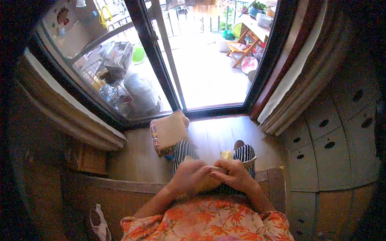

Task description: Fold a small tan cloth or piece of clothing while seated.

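Observation:
Both hands meet over my lap, above knees in striped trousers. My left hand (193, 176) is on the left side and my right hand (232, 173) on the right, their fingers closed on a pale, thin piece of material (250, 161) whose end sticks out past the right hand. I cannot tell what the material is. Just beyond the right hand shows a small yellowish thing (226, 154), partly hidden by the fingers. A pale edge also shows beyond the left hand, which is slightly blurred.
A box-like item with a woven tan top (169, 131) stands on the floor by the left knee. Ahead is a sliding glass door (159, 60) onto a balcony with a wooden folding chair (241, 48). Curtains (301, 93) flank it; drawers (328, 159) stand right. A white strap-like item (101, 224) lies left.

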`<action>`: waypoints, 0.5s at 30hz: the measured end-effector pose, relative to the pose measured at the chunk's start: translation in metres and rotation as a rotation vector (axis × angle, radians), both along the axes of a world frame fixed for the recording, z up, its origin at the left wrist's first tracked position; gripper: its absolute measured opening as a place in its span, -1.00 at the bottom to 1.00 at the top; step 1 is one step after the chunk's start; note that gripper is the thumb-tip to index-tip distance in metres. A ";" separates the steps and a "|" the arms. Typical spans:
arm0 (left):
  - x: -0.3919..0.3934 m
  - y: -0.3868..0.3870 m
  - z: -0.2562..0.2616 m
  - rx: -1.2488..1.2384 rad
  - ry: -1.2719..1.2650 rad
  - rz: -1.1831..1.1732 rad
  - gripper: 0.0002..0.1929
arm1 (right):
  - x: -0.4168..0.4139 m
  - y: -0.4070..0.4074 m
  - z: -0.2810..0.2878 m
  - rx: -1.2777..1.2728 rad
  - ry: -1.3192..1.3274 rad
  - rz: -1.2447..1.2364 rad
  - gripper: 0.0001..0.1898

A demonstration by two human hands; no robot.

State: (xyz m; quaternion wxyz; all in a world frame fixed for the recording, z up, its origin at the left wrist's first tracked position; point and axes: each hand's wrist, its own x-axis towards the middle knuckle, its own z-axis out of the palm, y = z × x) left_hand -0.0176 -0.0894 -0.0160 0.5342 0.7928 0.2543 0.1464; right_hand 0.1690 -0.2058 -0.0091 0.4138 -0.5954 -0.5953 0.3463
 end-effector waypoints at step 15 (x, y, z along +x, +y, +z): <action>-0.004 0.002 0.003 -0.072 -0.043 -0.039 -0.77 | -0.008 0.002 -0.005 -0.058 -0.041 -0.129 -0.86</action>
